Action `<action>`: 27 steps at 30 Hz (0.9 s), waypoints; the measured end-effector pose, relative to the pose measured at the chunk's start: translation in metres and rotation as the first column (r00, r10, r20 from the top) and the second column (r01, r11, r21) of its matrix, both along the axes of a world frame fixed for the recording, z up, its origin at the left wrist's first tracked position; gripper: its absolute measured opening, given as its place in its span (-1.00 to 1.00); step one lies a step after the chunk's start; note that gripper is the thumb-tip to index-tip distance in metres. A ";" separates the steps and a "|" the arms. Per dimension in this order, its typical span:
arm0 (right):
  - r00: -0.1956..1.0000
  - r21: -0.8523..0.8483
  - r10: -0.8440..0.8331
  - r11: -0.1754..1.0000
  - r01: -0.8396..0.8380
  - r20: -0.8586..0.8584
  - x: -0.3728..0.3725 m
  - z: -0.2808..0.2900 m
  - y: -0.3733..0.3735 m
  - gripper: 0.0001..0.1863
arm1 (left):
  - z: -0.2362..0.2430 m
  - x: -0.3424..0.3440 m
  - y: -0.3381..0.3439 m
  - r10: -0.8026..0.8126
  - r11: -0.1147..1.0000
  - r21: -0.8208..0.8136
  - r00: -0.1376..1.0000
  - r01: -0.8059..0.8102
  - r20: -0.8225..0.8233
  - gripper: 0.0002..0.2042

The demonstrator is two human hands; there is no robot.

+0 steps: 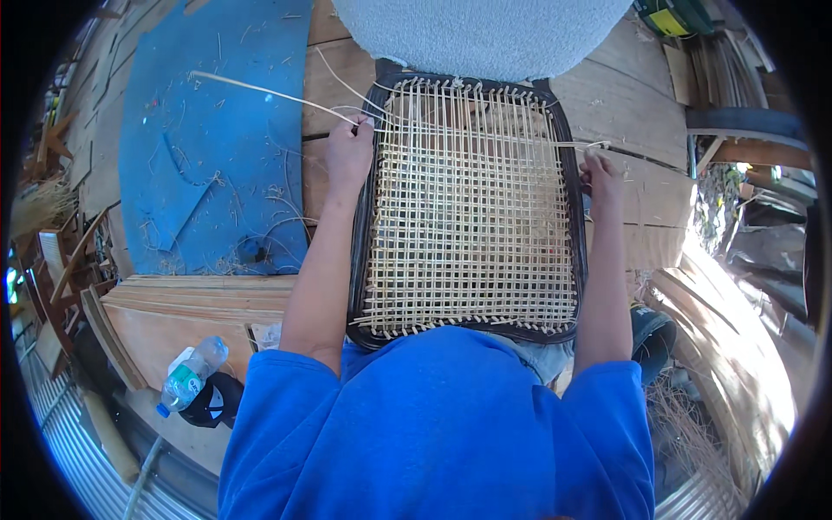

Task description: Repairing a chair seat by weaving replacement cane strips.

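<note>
A dark-framed seat panel (575,208) rests in front of me, its lower edge against my blue shirt. Pale cane webbing (472,225) fills it, with a dense open-square weave in the nearer part and mostly lengthwise strands at the far end. At the frame's upper left, my left hand (350,158) pinches a cane strand (269,90) whose loose tail reaches out over the blue sheet. Past the right side of the frame, my right hand (602,180) has its fingers curled at the end of a strand (594,144) that sticks out of the weave.
Beyond the panel stands a rounded light-grey padded surface (485,35). A blue sheet (217,156) littered with cane scraps lies on the wooden planks at left. Nearer are stacked boards (199,299), a plastic bottle (192,374) and a black cap (215,401). A dark bucket (652,334) stands at right.
</note>
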State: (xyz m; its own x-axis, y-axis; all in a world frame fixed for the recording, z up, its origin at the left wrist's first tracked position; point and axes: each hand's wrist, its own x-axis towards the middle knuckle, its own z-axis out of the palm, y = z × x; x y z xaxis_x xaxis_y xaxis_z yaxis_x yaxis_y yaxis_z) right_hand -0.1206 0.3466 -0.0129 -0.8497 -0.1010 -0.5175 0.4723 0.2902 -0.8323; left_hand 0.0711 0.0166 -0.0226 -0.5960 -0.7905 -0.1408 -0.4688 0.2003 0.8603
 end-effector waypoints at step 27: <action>0.932 -0.288 -0.310 0.925 0.249 -0.189 0.010 -0.024 -0.015 -0.93 | 0.011 0.005 0.008 0.061 0.965 -0.258 0.997 -0.044 0.055 -0.67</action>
